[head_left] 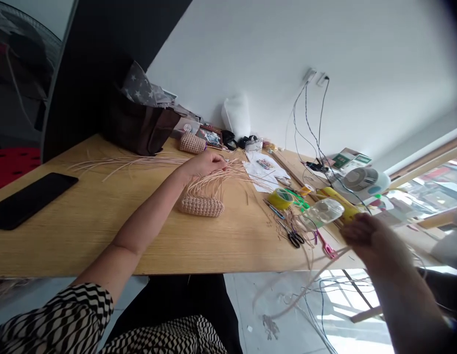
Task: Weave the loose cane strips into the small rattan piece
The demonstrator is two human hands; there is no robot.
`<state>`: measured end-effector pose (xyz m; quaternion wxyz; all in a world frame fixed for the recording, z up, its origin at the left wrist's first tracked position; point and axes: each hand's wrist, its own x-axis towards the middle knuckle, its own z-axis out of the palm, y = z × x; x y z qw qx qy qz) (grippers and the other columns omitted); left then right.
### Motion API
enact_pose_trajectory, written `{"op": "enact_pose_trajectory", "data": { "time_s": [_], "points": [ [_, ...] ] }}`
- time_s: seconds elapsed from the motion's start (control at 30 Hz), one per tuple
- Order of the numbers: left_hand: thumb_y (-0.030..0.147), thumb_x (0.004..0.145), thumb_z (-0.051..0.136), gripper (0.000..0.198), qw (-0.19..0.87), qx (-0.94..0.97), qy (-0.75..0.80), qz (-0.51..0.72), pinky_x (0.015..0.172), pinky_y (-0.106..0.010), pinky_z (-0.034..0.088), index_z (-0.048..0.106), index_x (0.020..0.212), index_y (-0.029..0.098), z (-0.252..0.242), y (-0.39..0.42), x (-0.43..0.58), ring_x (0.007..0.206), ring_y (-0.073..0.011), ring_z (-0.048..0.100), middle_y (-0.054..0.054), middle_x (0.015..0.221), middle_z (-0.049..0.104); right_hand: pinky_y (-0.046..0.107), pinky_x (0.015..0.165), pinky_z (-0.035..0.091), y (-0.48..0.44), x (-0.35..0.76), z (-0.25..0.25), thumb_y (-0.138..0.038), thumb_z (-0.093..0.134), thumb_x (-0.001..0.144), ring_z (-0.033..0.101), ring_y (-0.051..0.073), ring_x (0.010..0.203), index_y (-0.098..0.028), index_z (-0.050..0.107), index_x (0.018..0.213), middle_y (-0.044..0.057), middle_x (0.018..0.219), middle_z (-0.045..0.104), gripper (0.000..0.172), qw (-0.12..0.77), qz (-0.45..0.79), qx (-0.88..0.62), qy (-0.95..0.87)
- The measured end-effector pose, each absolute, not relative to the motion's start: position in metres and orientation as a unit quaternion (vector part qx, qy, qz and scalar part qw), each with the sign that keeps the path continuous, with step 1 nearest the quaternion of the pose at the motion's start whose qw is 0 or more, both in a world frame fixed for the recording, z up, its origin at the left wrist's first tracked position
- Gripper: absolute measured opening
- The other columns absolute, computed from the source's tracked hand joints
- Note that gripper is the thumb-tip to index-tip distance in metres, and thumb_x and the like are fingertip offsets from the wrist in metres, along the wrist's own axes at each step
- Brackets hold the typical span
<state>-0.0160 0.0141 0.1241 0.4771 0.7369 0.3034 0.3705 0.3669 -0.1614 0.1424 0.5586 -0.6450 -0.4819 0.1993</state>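
A pinkish-beige woven piece (202, 206) lies on the table, its knotted band in front and many long loose strands (232, 172) fanning out behind and to both sides. My left hand (206, 164) is closed among these strands just above the piece, thumb and fingertips pinched on some of them. Far to the right, past the table's front edge, my right hand (364, 233) is closed and smeared by motion. From it a pale strand (320, 270) loops down in front of the table.
Scissors (295, 239), yellow tape (280, 199), a clear plastic bottle (324, 214) and a pink-handled tool (327, 247) lie on the right. A second woven piece (192, 142) and a dark bag (140, 123) stand behind. A black phone (33, 199) lies left; a white fan (364, 182) right.
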Motion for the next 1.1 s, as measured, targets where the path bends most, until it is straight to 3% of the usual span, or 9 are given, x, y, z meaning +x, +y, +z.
{"op": "enact_pose_trajectory", "data": {
  "time_s": [0.1,0.17,0.23,0.3,0.43,0.53,0.67,0.87,1.1],
  "points": [
    [0.021,0.080,0.053,0.020,0.365,0.770,0.335,0.403,0.047,-0.020,0.022,0.065,0.068,0.010,0.125,0.017,-0.021,0.045,-0.0052,0.031,0.005,0.048,0.042,0.023,0.036,0.022,-0.163,0.335,0.110,-0.050,0.069,0.062,0.023,0.005,0.037,-0.022,0.048,0.055,-0.009,0.044,0.023,0.036,0.450,0.402,-0.654,-0.456],
    [0.021,0.079,0.052,0.021,0.318,0.799,0.328,0.392,0.049,-0.020,0.023,0.066,0.067,0.010,0.126,0.013,-0.022,0.047,-0.0061,0.034,0.004,0.049,0.045,0.026,0.043,0.039,-0.160,0.312,0.097,-0.051,0.067,0.066,0.042,0.009,0.045,-0.018,0.058,0.063,-0.002,0.049,0.042,0.034,0.329,0.408,-0.664,-0.533],
    [0.021,0.078,0.052,0.021,0.291,0.836,0.305,0.352,0.050,-0.021,0.025,0.067,0.069,0.011,0.128,0.006,-0.020,0.050,-0.0071,0.038,0.003,0.053,0.052,0.032,0.055,0.048,-0.151,0.292,0.099,-0.049,0.066,0.069,0.054,0.015,0.058,-0.017,0.063,0.070,0.003,0.061,0.056,0.032,0.283,0.274,-0.679,-0.619],
    [0.020,0.077,0.053,0.019,0.270,0.867,0.284,0.307,0.052,-0.022,0.026,0.068,0.069,0.012,0.129,-0.005,-0.014,0.051,-0.0080,0.041,0.002,0.056,0.056,0.038,0.063,0.051,-0.141,0.275,0.112,-0.048,0.063,0.071,0.060,0.021,0.072,-0.018,0.066,0.087,0.009,0.082,0.064,0.034,0.336,0.090,-0.682,-0.644],
    [0.017,0.077,0.054,0.018,0.252,0.897,0.249,0.264,0.056,-0.023,0.030,0.067,0.065,0.013,0.132,-0.030,0.000,0.055,-0.0093,0.046,0.000,0.058,0.059,0.040,0.083,0.049,-0.125,0.230,0.144,-0.042,0.056,0.079,0.058,0.022,0.100,-0.020,0.056,0.118,0.012,0.115,0.060,0.045,0.429,-0.058,-0.587,-0.684],
    [0.020,0.081,0.052,0.021,0.274,0.900,0.210,0.265,0.057,-0.022,0.032,0.066,0.067,0.014,0.133,-0.041,0.007,0.057,-0.0087,0.047,0.001,0.061,0.059,0.031,0.071,0.049,-0.119,0.192,0.146,-0.044,0.051,0.083,0.060,0.017,0.078,-0.017,0.063,0.103,0.008,0.090,0.066,0.036,0.330,0.072,-0.544,-0.768],
    [0.031,0.081,0.055,0.023,0.319,0.890,0.193,0.263,0.051,-0.022,0.027,0.068,0.073,0.014,0.131,-0.036,0.005,0.051,-0.0070,0.039,0.004,0.055,0.051,0.021,0.045,0.032,-0.112,0.169,0.129,-0.050,0.043,0.086,0.040,0.009,0.049,-0.014,0.063,0.078,-0.001,0.055,0.049,0.043,0.296,0.204,-0.544,-0.758],
    [0.030,0.078,0.059,0.022,0.430,0.849,0.201,0.232,0.045,-0.019,0.027,0.069,0.082,0.011,0.131,-0.006,-0.018,0.044,-0.0053,0.038,0.004,0.050,0.046,0.023,0.044,0.021,-0.103,0.190,0.120,-0.051,0.050,0.080,0.031,0.008,0.048,-0.013,0.065,0.078,-0.003,0.053,0.038,0.041,0.365,0.179,-0.610,-0.680],
    [0.026,0.079,0.060,0.018,0.572,0.715,0.270,0.297,0.045,-0.018,0.035,0.066,0.081,0.009,0.135,0.014,-0.043,0.048,-0.0063,0.050,-0.001,0.056,0.058,0.022,0.043,0.015,-0.097,0.208,0.104,-0.057,0.061,0.068,0.024,0.004,0.043,-0.014,0.058,0.075,-0.007,0.053,0.032,0.045,0.467,0.351,-0.602,-0.544]
  ]
}}
